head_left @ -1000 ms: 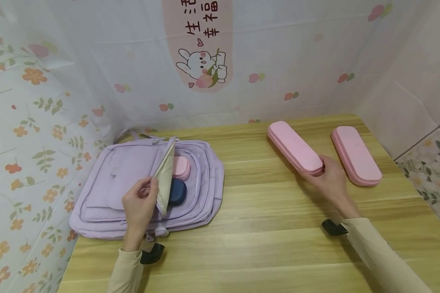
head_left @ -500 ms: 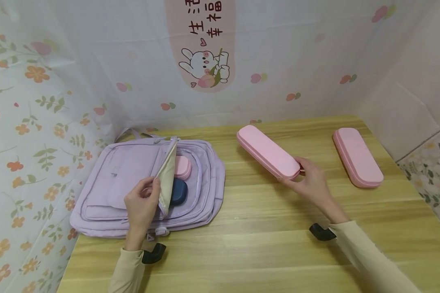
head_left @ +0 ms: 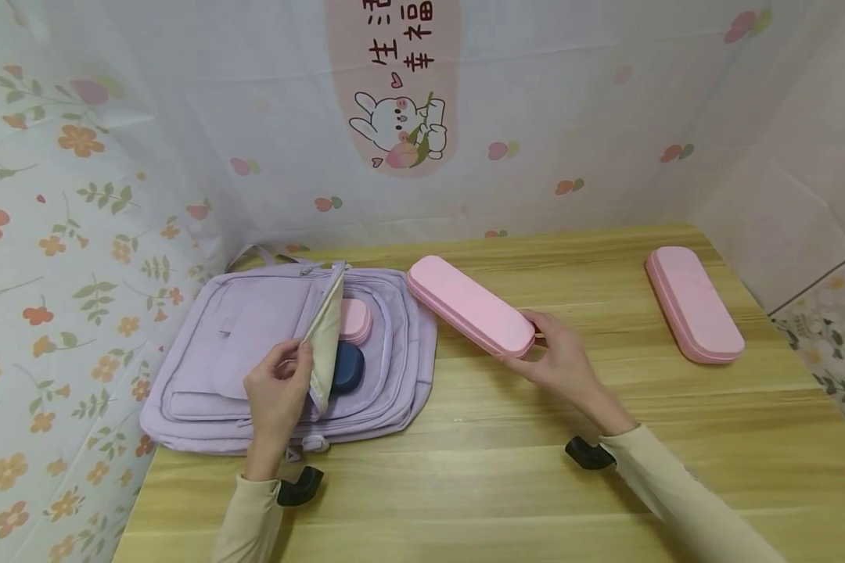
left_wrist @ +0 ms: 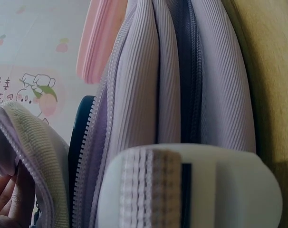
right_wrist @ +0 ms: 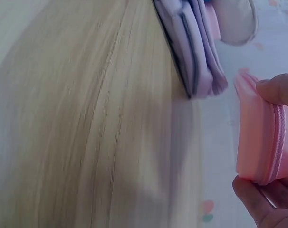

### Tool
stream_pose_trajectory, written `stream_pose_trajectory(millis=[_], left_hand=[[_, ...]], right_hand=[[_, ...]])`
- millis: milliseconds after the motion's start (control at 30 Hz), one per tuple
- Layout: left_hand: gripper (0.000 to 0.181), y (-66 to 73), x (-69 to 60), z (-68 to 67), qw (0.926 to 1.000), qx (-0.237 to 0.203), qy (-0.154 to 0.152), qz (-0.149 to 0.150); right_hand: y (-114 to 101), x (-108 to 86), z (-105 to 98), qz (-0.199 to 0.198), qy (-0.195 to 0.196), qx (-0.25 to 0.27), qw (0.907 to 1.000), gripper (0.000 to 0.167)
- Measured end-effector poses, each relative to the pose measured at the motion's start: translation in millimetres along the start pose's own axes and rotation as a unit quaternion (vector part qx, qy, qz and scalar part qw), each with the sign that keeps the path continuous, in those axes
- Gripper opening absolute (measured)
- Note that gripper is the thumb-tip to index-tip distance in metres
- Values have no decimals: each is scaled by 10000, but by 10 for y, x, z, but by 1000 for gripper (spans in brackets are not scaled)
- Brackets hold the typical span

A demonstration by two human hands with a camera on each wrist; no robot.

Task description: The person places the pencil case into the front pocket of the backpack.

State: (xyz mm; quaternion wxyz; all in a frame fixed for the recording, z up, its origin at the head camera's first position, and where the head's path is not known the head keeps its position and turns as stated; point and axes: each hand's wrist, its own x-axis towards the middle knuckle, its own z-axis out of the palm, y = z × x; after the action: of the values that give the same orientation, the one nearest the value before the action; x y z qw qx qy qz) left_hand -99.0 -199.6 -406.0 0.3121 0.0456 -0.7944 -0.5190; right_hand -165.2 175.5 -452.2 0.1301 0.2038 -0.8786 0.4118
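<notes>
A lilac backpack (head_left: 253,328) lies flat on the left of the table, its front pocket unzipped. My left hand (head_left: 276,391) pinches the edge of the pocket flap (head_left: 326,340) and holds it raised, cream lining showing. Inside the pocket sit a small pink case (head_left: 354,320) and a dark blue case (head_left: 348,367); their left parts are hidden by the flap. My right hand (head_left: 559,363) grips the near end of a long pink zippered pencil case (head_left: 472,305), thumb and fingers on opposite sides in the right wrist view. The pencil case's far end is over the backpack's right edge.
A second pink pencil case (head_left: 695,303) lies at the right of the wooden table (head_left: 465,485). Behind the table hangs a white printed curtain (head_left: 535,102), and a floral one (head_left: 77,274) closes off the left side.
My right hand has carried the pencil case leftwards from beside the second one to the backpack's right edge. The left hand keeps holding the flap, nearly still.
</notes>
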Motion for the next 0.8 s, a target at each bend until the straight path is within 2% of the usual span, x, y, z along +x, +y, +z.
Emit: stream_pose_trajectory(millis=[400,567,667,800], left_hand=[[14,12,-1,8,10000,39,20,-55],[13,51,31,0,9999,100,84,81],[13,-43,80,-16,9997,93,165,143],[14,-196,158,-71,9995,-40,317,19]], right_hand=[[-182,-28,227,3,-342,581,9977,67],[-271,-60,307,-11,-639,776,9949,68],[-325,-73,351,-100,-800,840,9932,69],[-387,-77,400,-183,-1057,1092,9882,70]])
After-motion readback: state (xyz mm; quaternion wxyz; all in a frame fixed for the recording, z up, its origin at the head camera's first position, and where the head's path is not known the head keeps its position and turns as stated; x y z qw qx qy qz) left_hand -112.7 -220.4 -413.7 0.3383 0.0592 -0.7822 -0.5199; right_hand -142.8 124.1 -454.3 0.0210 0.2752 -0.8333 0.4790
